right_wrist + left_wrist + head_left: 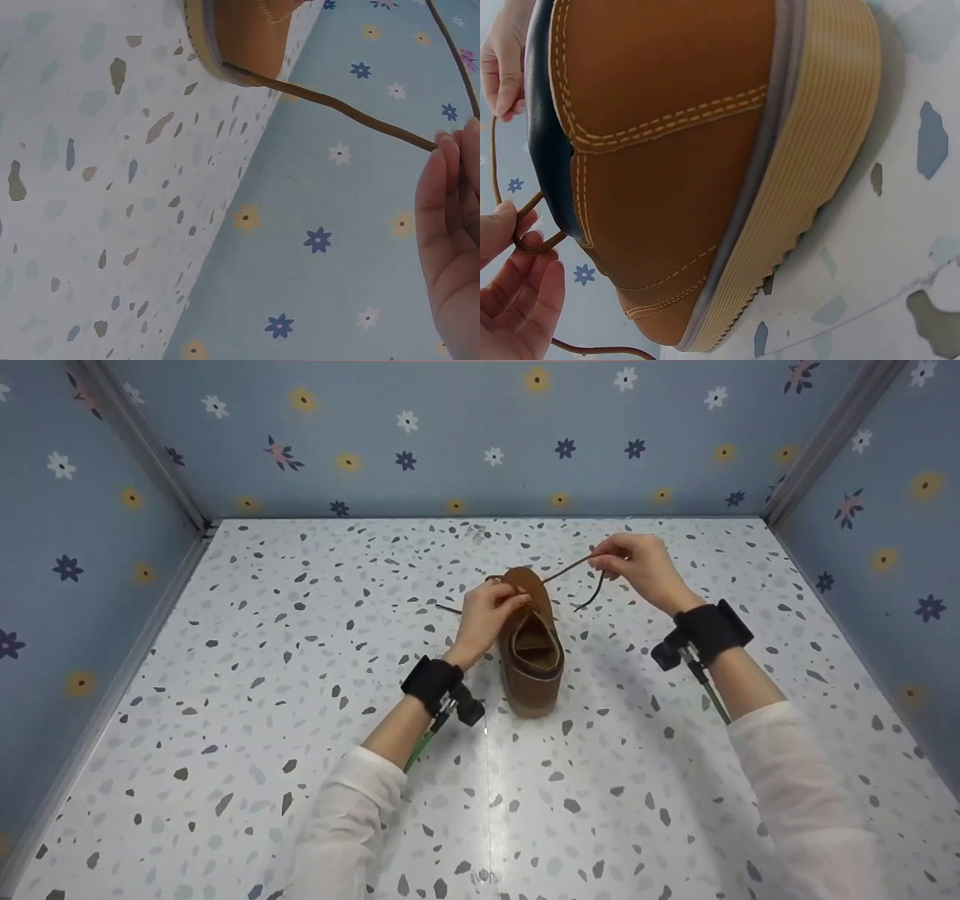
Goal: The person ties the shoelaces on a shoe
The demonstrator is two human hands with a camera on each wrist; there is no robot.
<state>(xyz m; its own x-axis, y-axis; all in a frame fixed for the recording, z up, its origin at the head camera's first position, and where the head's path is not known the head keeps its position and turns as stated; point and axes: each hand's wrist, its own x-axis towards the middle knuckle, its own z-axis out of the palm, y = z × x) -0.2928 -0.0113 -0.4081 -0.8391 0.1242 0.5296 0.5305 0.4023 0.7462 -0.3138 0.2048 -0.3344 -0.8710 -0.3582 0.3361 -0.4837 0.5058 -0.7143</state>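
A brown leather shoe stands on the speckled surface, toe pointing away and heel nearest. Over its front, my left hand pinches a brown shoelace; the left wrist view shows a small bend of lace between thumb and fingers. To the right of the toe, my right hand pinches the other stretch of shoelace above the surface. That stretch runs fairly straight from the shoe, and its loose end dangles below the fingers. Left of the shoe a second lace end sticks out. My left hand hides part of the lacing.
The white speckled tabletop surrounds the shoe, with a seam running toward me. Blue flowered panels stand at the back and both sides. Each wrist wears a black strap with a small camera and a green cable.
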